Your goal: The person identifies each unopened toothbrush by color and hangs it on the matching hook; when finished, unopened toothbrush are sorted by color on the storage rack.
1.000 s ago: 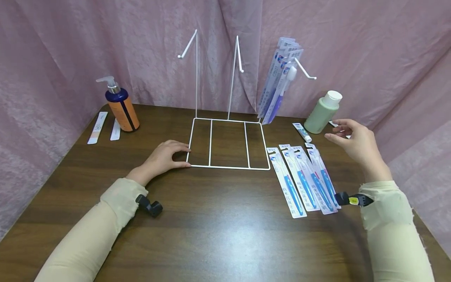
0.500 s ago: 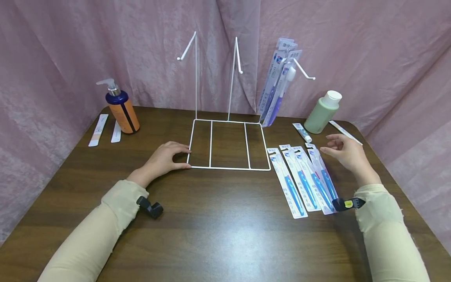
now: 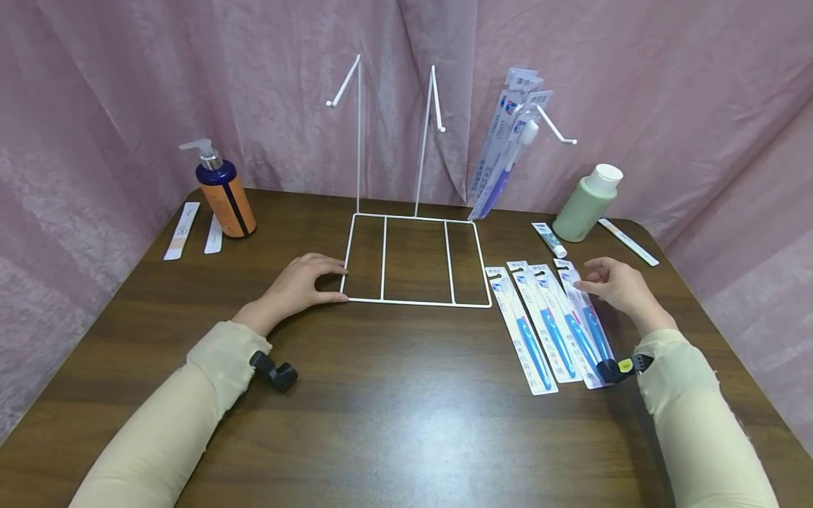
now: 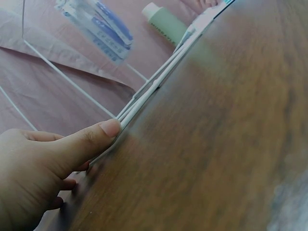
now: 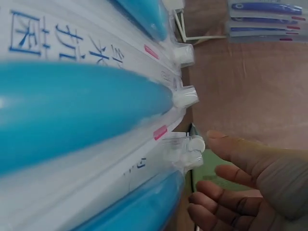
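Observation:
A white wire display rack stands on the table, with upright posts and hooks. My left hand holds its front left corner, the thumb on the front wire and the fingers at the side wire; the left wrist view shows the thumb on the wire. Several packaged purple toothbrushes hang from the right hook. Right of the rack lie several packaged blue toothbrushes, side by side and partly overlapping. My right hand is over the upper end of the rightmost pack, thumb and fingers apart.
A small toothpaste tube and a green bottle with a white cap are behind the packs, beside a thin white packet. At the left stand an orange pump bottle and two slim white packets. A pink curtain hangs behind.
My right hand has moved left and toward me, from beside the green bottle to over the rightmost blue toothbrush pack. My left hand has stayed at the rack's corner.

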The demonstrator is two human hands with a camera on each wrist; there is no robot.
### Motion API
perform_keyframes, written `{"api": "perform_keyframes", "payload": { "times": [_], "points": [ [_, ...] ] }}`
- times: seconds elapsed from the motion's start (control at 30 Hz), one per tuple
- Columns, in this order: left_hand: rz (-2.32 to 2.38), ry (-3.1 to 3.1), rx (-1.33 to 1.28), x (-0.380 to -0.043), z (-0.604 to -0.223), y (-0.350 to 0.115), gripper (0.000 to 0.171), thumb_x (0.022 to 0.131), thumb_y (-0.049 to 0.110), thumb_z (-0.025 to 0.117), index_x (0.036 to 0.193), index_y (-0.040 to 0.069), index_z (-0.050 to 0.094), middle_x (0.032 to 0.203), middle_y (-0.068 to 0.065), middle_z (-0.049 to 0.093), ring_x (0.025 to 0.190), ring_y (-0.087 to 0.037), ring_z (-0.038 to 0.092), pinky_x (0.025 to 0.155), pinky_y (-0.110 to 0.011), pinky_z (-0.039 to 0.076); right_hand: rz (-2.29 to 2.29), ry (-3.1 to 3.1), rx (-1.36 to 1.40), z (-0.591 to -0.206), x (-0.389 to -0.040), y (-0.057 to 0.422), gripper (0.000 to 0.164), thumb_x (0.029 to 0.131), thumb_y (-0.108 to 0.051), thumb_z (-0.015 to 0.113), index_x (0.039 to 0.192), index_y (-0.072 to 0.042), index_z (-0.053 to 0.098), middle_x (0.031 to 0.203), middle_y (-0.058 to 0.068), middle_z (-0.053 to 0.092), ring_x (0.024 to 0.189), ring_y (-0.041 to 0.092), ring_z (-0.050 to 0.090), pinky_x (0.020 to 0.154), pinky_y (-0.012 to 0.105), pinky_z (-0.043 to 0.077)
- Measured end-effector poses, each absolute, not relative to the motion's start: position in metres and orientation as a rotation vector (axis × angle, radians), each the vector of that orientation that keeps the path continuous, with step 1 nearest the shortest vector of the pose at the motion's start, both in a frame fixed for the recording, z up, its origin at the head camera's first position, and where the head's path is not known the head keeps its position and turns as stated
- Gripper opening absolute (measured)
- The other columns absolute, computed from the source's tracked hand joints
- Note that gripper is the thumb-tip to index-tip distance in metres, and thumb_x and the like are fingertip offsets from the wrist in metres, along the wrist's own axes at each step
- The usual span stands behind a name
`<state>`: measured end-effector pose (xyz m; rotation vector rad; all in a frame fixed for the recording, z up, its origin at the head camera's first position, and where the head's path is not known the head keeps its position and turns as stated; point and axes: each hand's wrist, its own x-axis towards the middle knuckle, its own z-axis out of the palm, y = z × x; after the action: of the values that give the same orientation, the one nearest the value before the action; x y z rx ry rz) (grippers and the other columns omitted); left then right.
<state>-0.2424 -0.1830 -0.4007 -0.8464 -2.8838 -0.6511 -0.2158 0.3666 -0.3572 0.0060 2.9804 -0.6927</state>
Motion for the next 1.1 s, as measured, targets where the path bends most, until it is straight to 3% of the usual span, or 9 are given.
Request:
{"api": "perform_keyframes", "payload": {
  "times": [0.1, 0.33, 0.63, 0.87, 1.1],
  "points": [
    [-0.649, -2.885, -0.845, -0.242, -0.400, -0.183, 0.055, 0.078, 0.043, 0.077, 0.123, 0.013, 0.066, 0.136, -0.009, 0.059, 0.129, -0.031, 0.047, 0.110, -0.054, 0.032, -0.631, 2.962, -0.028, -0.358, -0.218, 0.365, 0.062, 0.088, -0.033, 0.069, 0.129, 0.009, 0.048, 0.108, 0.029, 0.061, 0.083, 0.030, 0.065, 0.073, 0.044, 0.053],
    [-0.643, -2.896, -0.839, -0.240, -0.398, -0.182, 0.055, 0.079, 0.042, 0.077, 0.124, 0.012, 0.065, 0.136, -0.010, 0.059, 0.130, -0.032, 0.047, 0.110, -0.055, 0.032, -0.512, 2.943, -0.052, -0.360, -0.219, 0.357, 0.065, 0.084, -0.032, 0.070, 0.124, 0.015, 0.049, 0.105, 0.030, 0.061, 0.093, 0.038, 0.059, 0.079, 0.051, 0.048],
    [-0.628, -2.894, -0.852, -0.240, -0.398, -0.179, 0.054, 0.079, 0.043, 0.077, 0.122, 0.013, 0.066, 0.135, -0.009, 0.060, 0.129, -0.031, 0.048, 0.109, -0.054, 0.034, -0.493, 2.906, 0.024, -0.362, -0.222, 0.358, 0.067, 0.083, -0.031, 0.072, 0.124, 0.017, 0.049, 0.108, 0.033, 0.061, 0.097, 0.041, 0.058, 0.082, 0.053, 0.047],
    [-0.643, -2.891, -0.841, -0.239, -0.397, -0.180, 0.054, 0.078, 0.042, 0.077, 0.122, 0.013, 0.066, 0.135, -0.009, 0.060, 0.128, -0.031, 0.048, 0.109, -0.054, 0.034, -0.562, 2.911, 0.042, -0.361, -0.222, 0.359, 0.058, 0.084, -0.022, 0.069, 0.126, 0.014, 0.051, 0.110, 0.033, 0.061, 0.099, 0.041, 0.059, 0.084, 0.054, 0.047],
    [-0.645, -2.885, -0.847, -0.239, -0.398, -0.181, 0.054, 0.078, 0.043, 0.077, 0.121, 0.012, 0.066, 0.135, -0.009, 0.060, 0.128, -0.031, 0.048, 0.109, -0.054, 0.034, -0.545, 2.911, 0.046, -0.360, -0.222, 0.362, 0.054, 0.084, -0.022, 0.069, 0.120, 0.016, 0.055, 0.109, 0.032, 0.064, 0.098, 0.041, 0.060, 0.085, 0.054, 0.047]
  ]
}}
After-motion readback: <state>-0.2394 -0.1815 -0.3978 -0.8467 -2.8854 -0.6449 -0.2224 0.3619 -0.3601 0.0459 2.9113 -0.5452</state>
